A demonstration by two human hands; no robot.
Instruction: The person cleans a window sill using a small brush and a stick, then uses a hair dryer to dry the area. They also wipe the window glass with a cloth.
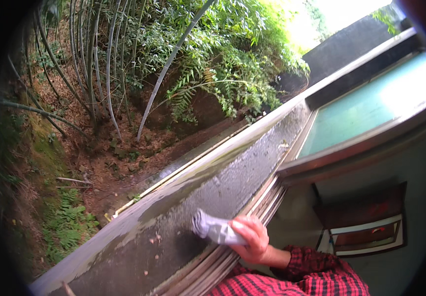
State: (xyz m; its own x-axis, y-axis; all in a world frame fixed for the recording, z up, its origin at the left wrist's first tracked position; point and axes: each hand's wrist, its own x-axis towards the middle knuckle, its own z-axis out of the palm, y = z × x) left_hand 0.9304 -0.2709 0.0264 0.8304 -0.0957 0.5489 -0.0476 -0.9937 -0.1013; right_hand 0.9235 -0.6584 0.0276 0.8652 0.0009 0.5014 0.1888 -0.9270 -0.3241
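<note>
My right hand (251, 236) grips a rolled, light grey cloth (218, 228), perhaps a rag, with its free end pointing left. The cloth is over the inner part of a wet, dark concrete window ledge (183, 218); whether it touches the surface cannot be told. Below the hand runs the grooved window track (213, 264), along the ledge's inner edge. A red and black plaid sleeve (309, 262) covers my right forearm. My left hand is out of view. Several small pale crumbs (156, 256) lie on the ledge.
A window sash with greenish glass (364, 107) stands at upper right. Beyond the ledge's outer edge lies a lower slope with bamboo stems (109, 74), ferns (65, 222) and leaf litter. Inside, at right, is a dark red and white framed object (370, 233).
</note>
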